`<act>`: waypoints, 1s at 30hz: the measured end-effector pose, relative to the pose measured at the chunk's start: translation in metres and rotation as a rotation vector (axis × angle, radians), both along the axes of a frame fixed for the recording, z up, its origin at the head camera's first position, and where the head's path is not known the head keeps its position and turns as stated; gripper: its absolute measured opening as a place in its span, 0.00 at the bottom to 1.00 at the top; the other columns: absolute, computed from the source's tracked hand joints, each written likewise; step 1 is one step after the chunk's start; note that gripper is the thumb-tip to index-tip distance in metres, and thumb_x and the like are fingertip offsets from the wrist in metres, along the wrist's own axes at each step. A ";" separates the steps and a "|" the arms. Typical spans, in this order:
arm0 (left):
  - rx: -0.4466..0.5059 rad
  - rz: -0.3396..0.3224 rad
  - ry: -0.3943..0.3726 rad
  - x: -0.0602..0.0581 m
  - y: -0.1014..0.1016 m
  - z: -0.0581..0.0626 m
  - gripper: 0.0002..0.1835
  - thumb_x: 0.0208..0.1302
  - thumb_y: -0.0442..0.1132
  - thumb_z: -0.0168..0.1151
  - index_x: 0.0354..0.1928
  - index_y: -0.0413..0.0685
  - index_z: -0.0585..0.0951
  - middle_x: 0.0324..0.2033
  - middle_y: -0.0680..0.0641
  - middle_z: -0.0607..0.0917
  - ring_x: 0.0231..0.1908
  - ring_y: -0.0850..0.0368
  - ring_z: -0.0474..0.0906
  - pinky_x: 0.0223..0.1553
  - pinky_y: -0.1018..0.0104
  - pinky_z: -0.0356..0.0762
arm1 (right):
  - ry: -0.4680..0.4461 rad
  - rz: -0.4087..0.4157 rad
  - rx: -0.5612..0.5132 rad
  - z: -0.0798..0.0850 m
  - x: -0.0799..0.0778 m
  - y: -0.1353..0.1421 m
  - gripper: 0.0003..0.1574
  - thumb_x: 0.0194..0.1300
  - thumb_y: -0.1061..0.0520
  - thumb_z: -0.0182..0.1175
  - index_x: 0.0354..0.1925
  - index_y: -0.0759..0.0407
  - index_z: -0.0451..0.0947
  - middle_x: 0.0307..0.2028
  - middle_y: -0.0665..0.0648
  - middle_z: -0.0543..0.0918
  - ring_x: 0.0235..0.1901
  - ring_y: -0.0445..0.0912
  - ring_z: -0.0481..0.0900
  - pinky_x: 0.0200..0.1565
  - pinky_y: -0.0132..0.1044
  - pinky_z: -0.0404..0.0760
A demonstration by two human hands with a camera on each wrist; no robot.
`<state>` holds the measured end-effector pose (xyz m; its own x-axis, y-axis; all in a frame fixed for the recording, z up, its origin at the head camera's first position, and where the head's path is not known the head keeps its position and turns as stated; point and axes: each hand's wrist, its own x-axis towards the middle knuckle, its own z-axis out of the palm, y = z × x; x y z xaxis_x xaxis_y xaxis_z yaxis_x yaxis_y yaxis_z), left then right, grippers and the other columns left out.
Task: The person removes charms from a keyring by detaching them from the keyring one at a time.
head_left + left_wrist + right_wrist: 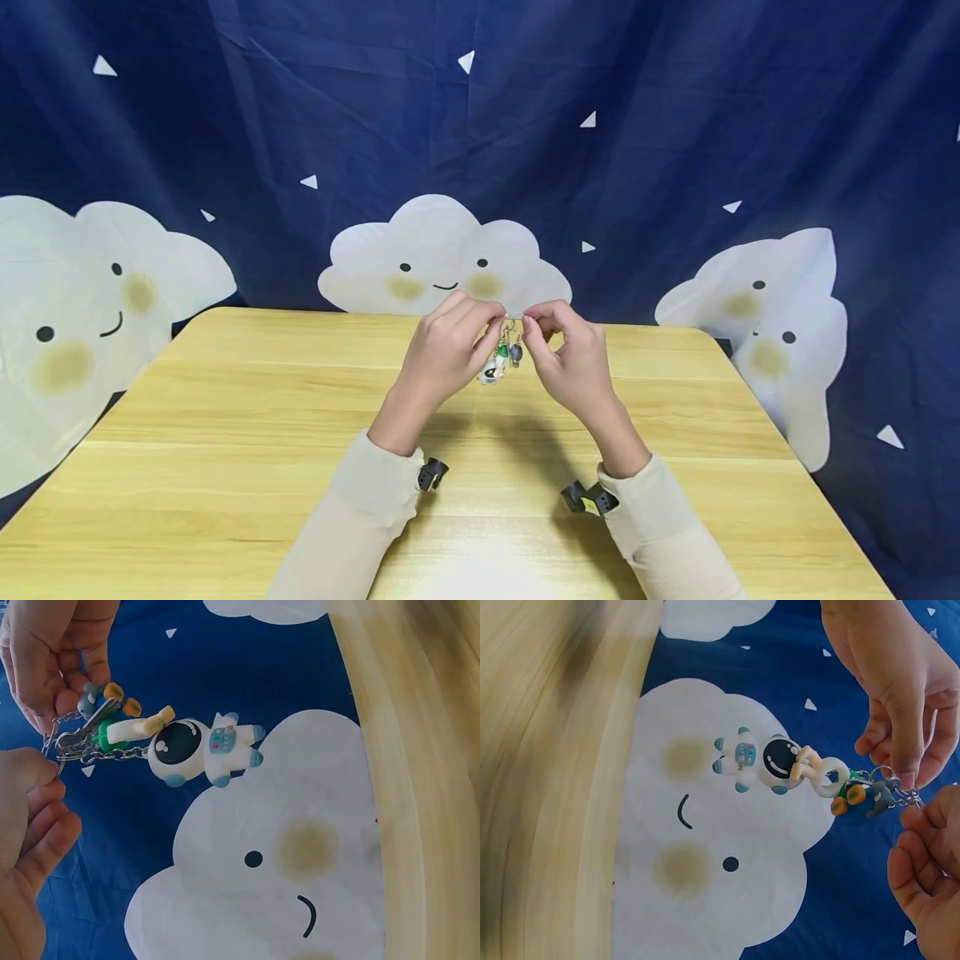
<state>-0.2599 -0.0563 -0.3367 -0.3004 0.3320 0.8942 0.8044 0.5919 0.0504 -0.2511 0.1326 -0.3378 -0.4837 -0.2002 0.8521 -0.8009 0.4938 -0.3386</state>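
Above the far part of the table, my left hand (450, 343) and right hand (576, 360) meet at a small bunch of keychains. Left fingertips pinch a metal key ring (61, 759). Short chains hang from the bunch with a white astronaut figure (201, 752) and a green and cream figure (124, 733). Also on the bunch is a flat metal piece, perhaps a key. My right fingertips pinch the metal ring end of a chain (909, 798) bearing a grey-blue figure with orange feet (867, 801). Fingers partly hide the rings, so whether they are linked is unclear.
A light wooden table (225, 467) spreads beneath both arms. Behind it hangs a dark blue curtain (375, 108) printed with white clouds and small triangles. A small black device (432, 474) sits at the left cuff, another (591, 498) at the right.
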 end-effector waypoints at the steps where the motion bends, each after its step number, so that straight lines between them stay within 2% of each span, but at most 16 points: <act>1: 0.001 0.000 0.000 0.000 0.000 0.000 0.03 0.67 0.30 0.63 0.37 0.42 0.86 0.32 0.48 0.88 0.33 0.54 0.79 0.31 0.66 0.79 | 0.001 -0.002 -0.001 0.000 0.000 0.000 0.06 0.65 0.71 0.64 0.39 0.64 0.81 0.25 0.55 0.85 0.24 0.44 0.82 0.27 0.32 0.77; 9: -0.022 0.024 0.012 0.000 0.001 -0.002 0.04 0.67 0.32 0.63 0.37 0.42 0.86 0.30 0.49 0.88 0.30 0.55 0.77 0.27 0.68 0.77 | 0.011 -0.008 -0.002 -0.001 -0.001 0.000 0.03 0.66 0.69 0.63 0.38 0.65 0.82 0.23 0.54 0.83 0.22 0.43 0.79 0.24 0.31 0.72; 16: -0.038 0.022 0.006 0.001 0.000 -0.001 0.03 0.67 0.31 0.64 0.37 0.41 0.85 0.31 0.48 0.88 0.30 0.54 0.78 0.27 0.68 0.78 | 0.010 -0.009 0.001 -0.001 -0.001 -0.001 0.03 0.66 0.68 0.64 0.39 0.66 0.82 0.23 0.54 0.83 0.23 0.44 0.80 0.24 0.31 0.72; 30: 0.002 0.005 -0.007 -0.001 -0.002 0.001 0.03 0.67 0.30 0.62 0.37 0.40 0.84 0.31 0.47 0.87 0.31 0.54 0.78 0.28 0.67 0.77 | -0.006 -0.010 0.019 -0.001 -0.001 -0.001 0.04 0.64 0.70 0.64 0.39 0.65 0.82 0.23 0.54 0.83 0.22 0.43 0.80 0.23 0.30 0.72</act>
